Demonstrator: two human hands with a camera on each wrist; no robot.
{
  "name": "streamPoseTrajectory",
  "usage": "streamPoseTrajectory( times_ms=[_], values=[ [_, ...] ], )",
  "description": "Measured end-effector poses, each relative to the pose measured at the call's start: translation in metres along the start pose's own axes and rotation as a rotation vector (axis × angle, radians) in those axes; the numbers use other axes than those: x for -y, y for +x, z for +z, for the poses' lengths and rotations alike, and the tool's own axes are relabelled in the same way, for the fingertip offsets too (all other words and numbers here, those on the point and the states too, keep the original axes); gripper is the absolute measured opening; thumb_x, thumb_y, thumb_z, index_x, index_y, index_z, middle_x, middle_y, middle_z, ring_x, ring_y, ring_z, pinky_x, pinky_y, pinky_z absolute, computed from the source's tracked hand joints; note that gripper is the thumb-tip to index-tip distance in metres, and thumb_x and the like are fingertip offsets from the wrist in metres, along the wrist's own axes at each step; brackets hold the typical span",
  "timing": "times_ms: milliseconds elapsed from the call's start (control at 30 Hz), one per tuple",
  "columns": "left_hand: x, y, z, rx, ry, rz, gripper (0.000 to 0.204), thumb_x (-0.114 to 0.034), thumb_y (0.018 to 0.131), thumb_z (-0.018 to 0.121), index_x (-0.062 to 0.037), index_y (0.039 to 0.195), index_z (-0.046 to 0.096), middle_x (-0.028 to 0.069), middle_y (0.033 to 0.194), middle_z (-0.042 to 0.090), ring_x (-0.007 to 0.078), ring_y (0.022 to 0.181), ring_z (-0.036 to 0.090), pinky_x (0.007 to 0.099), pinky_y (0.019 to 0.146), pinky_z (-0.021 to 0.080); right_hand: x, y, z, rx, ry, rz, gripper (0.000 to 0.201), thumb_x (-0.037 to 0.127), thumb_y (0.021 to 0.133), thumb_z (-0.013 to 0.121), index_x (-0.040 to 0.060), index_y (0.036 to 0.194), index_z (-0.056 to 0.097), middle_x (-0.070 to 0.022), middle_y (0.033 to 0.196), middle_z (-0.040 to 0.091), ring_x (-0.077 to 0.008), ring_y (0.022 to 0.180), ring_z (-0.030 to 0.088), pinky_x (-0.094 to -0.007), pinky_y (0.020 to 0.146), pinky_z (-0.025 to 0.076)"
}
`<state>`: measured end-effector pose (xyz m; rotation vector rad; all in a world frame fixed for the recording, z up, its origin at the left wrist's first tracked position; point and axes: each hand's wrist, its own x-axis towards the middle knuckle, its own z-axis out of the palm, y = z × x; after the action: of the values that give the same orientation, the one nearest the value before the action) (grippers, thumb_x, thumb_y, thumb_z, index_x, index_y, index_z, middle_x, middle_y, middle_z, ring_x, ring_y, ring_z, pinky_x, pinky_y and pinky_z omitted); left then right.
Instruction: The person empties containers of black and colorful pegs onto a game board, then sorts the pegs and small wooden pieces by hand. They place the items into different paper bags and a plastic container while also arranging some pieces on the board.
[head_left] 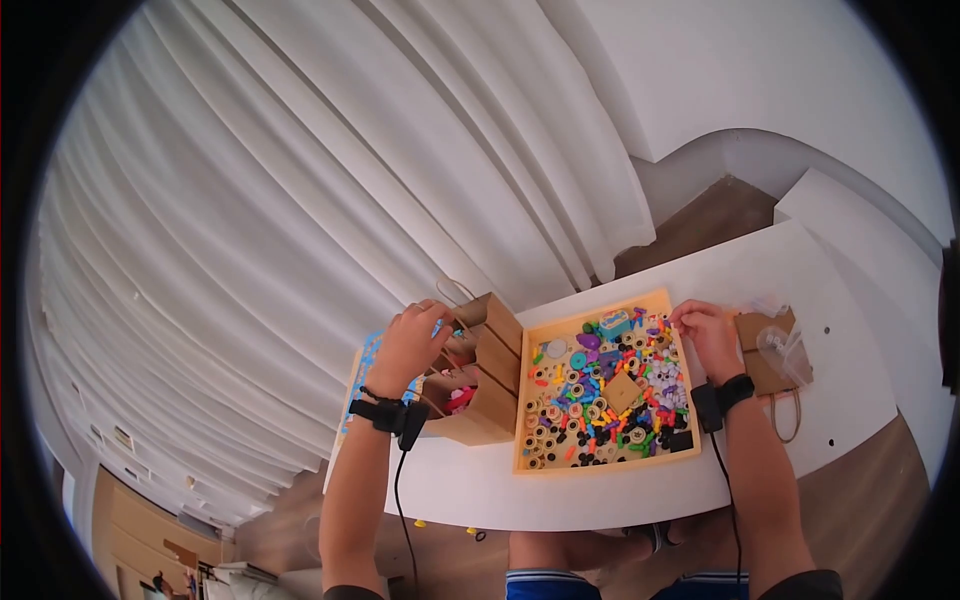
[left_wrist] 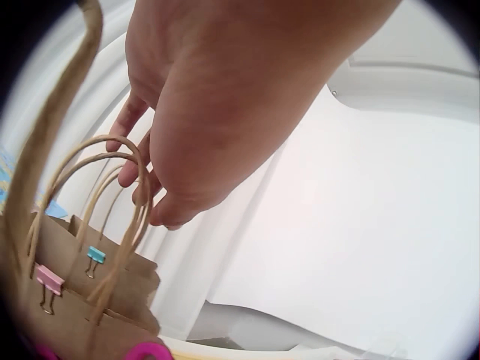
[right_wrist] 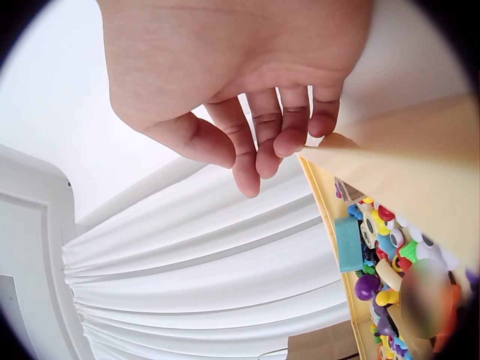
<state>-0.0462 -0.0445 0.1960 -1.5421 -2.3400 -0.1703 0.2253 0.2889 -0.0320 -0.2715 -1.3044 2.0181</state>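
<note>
My left hand (head_left: 408, 345) is over two brown paper bags (head_left: 487, 412) left of the tray. In the left wrist view its loosely bent fingers hang beside the twisted paper handles (left_wrist: 140, 196), and nothing shows in their grasp. A pink binder clip (left_wrist: 50, 279) and a teal binder clip (left_wrist: 96, 255) sit on the bags. By the right rim of a wooden tray (head_left: 600, 466), my right hand (head_left: 708, 340) hovers with relaxed, slightly curled fingers and holds nothing. Many small colourful pieces fill the tray, among them a purple piece (right_wrist: 367, 288) and a teal block (right_wrist: 348, 244).
Right of the tray, a flattened brown paper bag (head_left: 770, 370) lies on the white table (head_left: 850, 390) with a clear plastic item (head_left: 785, 345) on it. A blue patterned sheet (head_left: 370, 350) lies behind the left hand. White curtains (head_left: 300, 200) hang beyond the table.
</note>
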Motion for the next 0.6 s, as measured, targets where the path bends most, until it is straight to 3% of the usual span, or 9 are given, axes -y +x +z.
streamPoseTrajectory(
  times_ms=[267, 300, 367, 600],
  values=[
    [-0.062, 0.006, 0.019, 0.006, -0.150, 0.163, 0.015, -0.008, 0.093, 0.062, -0.0031, 0.106, 0.068, 0.0154, 0.105, 0.070, 0.0385, 0.104, 0.066, 0.0470, 0.089, 0.054, -0.005, 0.002, -0.002, -0.005, 0.014, -0.012, 0.017, 0.008, 0.091, 0.054, -0.0004, 0.089, 0.069, -0.0040, 0.088, 0.067, -0.0102, 0.082, 0.057, -0.0232, 0.079, 0.047],
    [-0.072, 0.007, 0.028, 0.005, -0.152, 0.163, 0.015, -0.008, 0.093, 0.062, -0.0031, 0.106, 0.068, 0.0154, 0.105, 0.070, 0.0385, 0.104, 0.066, 0.0470, 0.089, 0.054, -0.005, 0.002, -0.002, 0.002, 0.020, -0.013, 0.017, 0.008, 0.091, 0.055, -0.0004, 0.089, 0.069, -0.0039, 0.088, 0.068, -0.0101, 0.082, 0.058, -0.0232, 0.078, 0.047],
    [-0.089, 0.012, 0.050, 0.165, -0.195, 0.192, 0.021, -0.006, 0.092, 0.060, -0.0043, 0.112, 0.067, 0.0157, 0.111, 0.068, 0.0384, 0.108, 0.065, 0.0469, 0.090, 0.055, -0.003, 0.001, -0.001, 0.001, 0.025, -0.014, 0.017, 0.008, 0.091, 0.054, -0.0005, 0.089, 0.069, -0.0041, 0.088, 0.068, -0.0101, 0.082, 0.058, -0.0232, 0.078, 0.047],
    [-0.103, 0.039, 0.163, 0.175, -0.162, 0.295, 0.041, -0.004, 0.091, 0.058, -0.0079, 0.131, 0.060, 0.0148, 0.127, 0.061, 0.0357, 0.116, 0.064, 0.0470, 0.093, 0.057, -0.004, 0.002, -0.003, 0.018, 0.037, -0.009, 0.018, 0.007, 0.091, 0.054, -0.0012, 0.090, 0.071, -0.0046, 0.088, 0.069, -0.0105, 0.081, 0.059, -0.0237, 0.077, 0.047]
  ],
)
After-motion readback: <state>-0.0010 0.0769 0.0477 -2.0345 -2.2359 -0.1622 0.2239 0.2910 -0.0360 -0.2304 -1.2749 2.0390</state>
